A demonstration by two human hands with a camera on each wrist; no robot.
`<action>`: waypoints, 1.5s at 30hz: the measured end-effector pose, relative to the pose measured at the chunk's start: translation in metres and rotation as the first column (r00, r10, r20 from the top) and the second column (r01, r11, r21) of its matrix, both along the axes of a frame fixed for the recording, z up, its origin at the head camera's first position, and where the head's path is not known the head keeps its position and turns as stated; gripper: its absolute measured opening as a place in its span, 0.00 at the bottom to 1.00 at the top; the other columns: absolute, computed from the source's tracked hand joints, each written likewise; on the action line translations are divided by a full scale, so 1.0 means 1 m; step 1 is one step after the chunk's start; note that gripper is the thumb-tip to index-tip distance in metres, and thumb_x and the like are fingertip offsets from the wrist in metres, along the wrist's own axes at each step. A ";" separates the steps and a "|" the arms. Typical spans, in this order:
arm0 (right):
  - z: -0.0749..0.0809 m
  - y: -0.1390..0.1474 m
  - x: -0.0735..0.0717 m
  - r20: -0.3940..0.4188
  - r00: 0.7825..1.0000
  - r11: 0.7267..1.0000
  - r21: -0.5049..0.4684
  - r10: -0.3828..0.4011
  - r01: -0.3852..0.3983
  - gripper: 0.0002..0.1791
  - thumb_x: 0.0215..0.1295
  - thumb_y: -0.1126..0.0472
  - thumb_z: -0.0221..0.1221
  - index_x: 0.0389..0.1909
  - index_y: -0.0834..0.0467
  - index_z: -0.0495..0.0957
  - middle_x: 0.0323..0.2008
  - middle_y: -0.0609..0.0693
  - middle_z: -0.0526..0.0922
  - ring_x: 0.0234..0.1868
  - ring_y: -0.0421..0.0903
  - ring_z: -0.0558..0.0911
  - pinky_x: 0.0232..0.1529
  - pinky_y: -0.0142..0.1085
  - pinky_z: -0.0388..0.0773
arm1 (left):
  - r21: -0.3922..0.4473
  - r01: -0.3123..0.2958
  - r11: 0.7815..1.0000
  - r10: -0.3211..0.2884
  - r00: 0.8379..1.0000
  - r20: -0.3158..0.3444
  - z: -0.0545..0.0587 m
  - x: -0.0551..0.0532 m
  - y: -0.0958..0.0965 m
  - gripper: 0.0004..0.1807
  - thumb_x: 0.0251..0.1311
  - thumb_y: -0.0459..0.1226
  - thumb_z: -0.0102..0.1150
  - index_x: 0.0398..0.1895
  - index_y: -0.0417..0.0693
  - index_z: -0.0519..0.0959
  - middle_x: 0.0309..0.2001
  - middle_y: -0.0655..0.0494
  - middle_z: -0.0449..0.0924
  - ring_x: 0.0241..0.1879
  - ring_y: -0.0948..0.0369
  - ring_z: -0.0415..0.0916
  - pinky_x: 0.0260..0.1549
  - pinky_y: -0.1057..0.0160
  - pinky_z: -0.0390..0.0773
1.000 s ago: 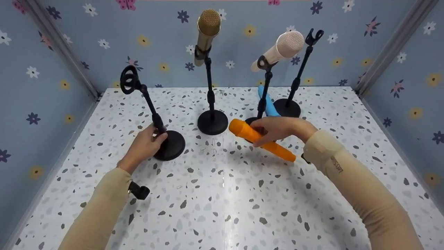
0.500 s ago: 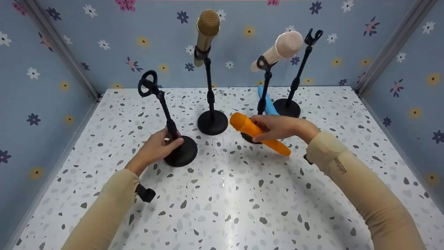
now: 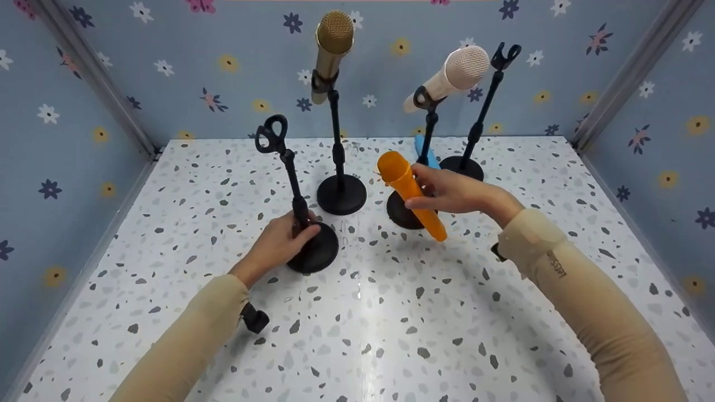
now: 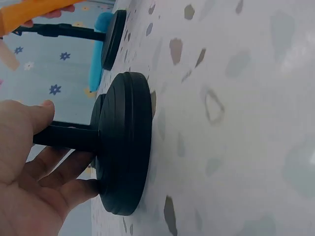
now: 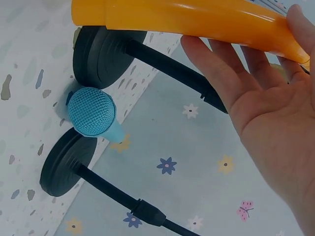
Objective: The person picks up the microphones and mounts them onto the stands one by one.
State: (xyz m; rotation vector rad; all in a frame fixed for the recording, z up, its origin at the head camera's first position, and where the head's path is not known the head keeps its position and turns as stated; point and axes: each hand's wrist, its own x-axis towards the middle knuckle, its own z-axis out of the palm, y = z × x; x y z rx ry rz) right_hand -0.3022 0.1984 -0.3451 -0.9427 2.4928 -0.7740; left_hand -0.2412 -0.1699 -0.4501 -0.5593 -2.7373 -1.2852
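Note:
In the head view my left hand (image 3: 273,245) grips the lower pole of a black microphone stand (image 3: 313,248), whose clip at the top holds nothing. The left wrist view shows thumb and fingers around that pole, just above the round base (image 4: 125,142). My right hand (image 3: 455,190) holds an orange microphone (image 3: 416,195) by its body, tilted with its head up and to the left. It is raised in front of another stand's base (image 3: 402,212). Seen from the right wrist, the orange body (image 5: 197,19) lies between thumb and fingers.
Behind stand a gold microphone (image 3: 335,42) and a white microphone (image 3: 455,72), each clipped on a black stand. A further stand (image 3: 475,131) at the back right has an unfilled clip. A blue microphone (image 5: 93,113) lies on the speckled table (image 3: 357,335) between two stand bases.
My left hand has moved the stand to the right and slightly toward me. My right hand has lifted the orange microphone and turned it more upright.

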 end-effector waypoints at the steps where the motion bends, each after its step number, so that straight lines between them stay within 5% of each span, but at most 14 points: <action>1: 0.001 0.000 0.000 -0.004 1.000 1.000 -0.006 0.002 -0.002 0.30 0.71 0.38 0.59 0.65 0.48 0.63 0.58 0.53 0.80 0.56 0.51 0.81 0.57 0.51 0.79 | 0.000 0.020 1.000 -0.020 1.000 0.003 0.000 0.000 0.003 0.14 0.71 0.44 0.61 0.51 0.45 0.78 0.36 0.52 0.81 0.38 0.53 0.77 0.44 0.52 0.74; 6: 0.006 0.001 0.002 0.005 1.000 1.000 -0.016 0.007 -0.007 0.31 0.69 0.38 0.60 0.65 0.48 0.64 0.59 0.52 0.80 0.56 0.51 0.81 0.56 0.52 0.79 | 0.008 0.089 0.996 -0.090 0.994 0.056 0.000 -0.004 0.020 0.15 0.74 0.43 0.56 0.55 0.42 0.76 0.47 0.47 0.82 0.51 0.50 0.78 0.58 0.48 0.73; 18: 0.019 0.003 0.004 0.015 1.000 0.998 0.064 -0.011 0.010 0.28 0.67 0.40 0.64 0.60 0.49 0.70 0.51 0.49 0.83 0.49 0.48 0.83 0.50 0.49 0.82 | 0.011 0.187 0.982 -0.187 0.978 0.090 0.001 -0.018 0.063 0.14 0.75 0.43 0.56 0.55 0.45 0.76 0.41 0.52 0.81 0.45 0.54 0.76 0.55 0.52 0.72; 24: 0.023 0.007 0.006 0.016 0.999 0.994 0.101 -0.051 0.049 0.26 0.67 0.41 0.65 0.58 0.51 0.75 0.49 0.48 0.83 0.49 0.48 0.84 0.51 0.48 0.82 | 0.036 0.090 0.995 -0.089 0.995 -0.034 0.009 -0.014 0.070 0.21 0.69 0.46 0.64 0.57 0.45 0.71 0.39 0.54 0.81 0.38 0.56 0.80 0.45 0.55 0.80; 27: 0.025 0.009 0.005 0.033 0.997 0.990 0.124 -0.072 0.068 0.25 0.66 0.44 0.67 0.57 0.53 0.78 0.47 0.49 0.83 0.47 0.48 0.84 0.51 0.47 0.82 | 0.079 0.065 0.995 -0.054 0.990 -0.133 0.015 -0.010 0.071 0.21 0.67 0.41 0.67 0.57 0.45 0.71 0.40 0.52 0.81 0.35 0.56 0.82 0.37 0.58 0.83; 30: 0.029 0.012 0.005 0.050 0.994 0.984 0.154 -0.095 0.086 0.24 0.64 0.46 0.69 0.56 0.54 0.80 0.47 0.49 0.83 0.45 0.48 0.84 0.51 0.47 0.82 | 0.080 0.089 0.993 -0.072 0.979 -0.193 0.021 -0.009 0.074 0.20 0.66 0.36 0.67 0.57 0.44 0.73 0.44 0.49 0.82 0.40 0.55 0.84 0.41 0.59 0.84; 37: 0.036 0.009 0.007 0.045 0.996 0.983 0.167 -0.082 0.073 0.24 0.63 0.45 0.70 0.55 0.53 0.81 0.47 0.48 0.84 0.44 0.48 0.85 0.52 0.47 0.82 | 0.102 0.143 0.984 -0.135 0.987 -0.089 0.025 -0.019 0.080 0.20 0.67 0.31 0.64 0.61 0.46 0.73 0.51 0.48 0.80 0.43 0.56 0.80 0.47 0.59 0.81; 45: 0.040 0.014 0.008 0.000 0.997 0.988 0.134 -0.082 0.081 0.25 0.64 0.44 0.69 0.55 0.56 0.80 0.45 0.50 0.84 0.41 0.48 0.84 0.50 0.47 0.82 | 0.094 0.103 0.990 -0.093 0.990 -0.110 0.024 -0.031 0.085 0.20 0.68 0.34 0.64 0.60 0.46 0.73 0.37 0.52 0.78 0.32 0.57 0.75 0.36 0.58 0.78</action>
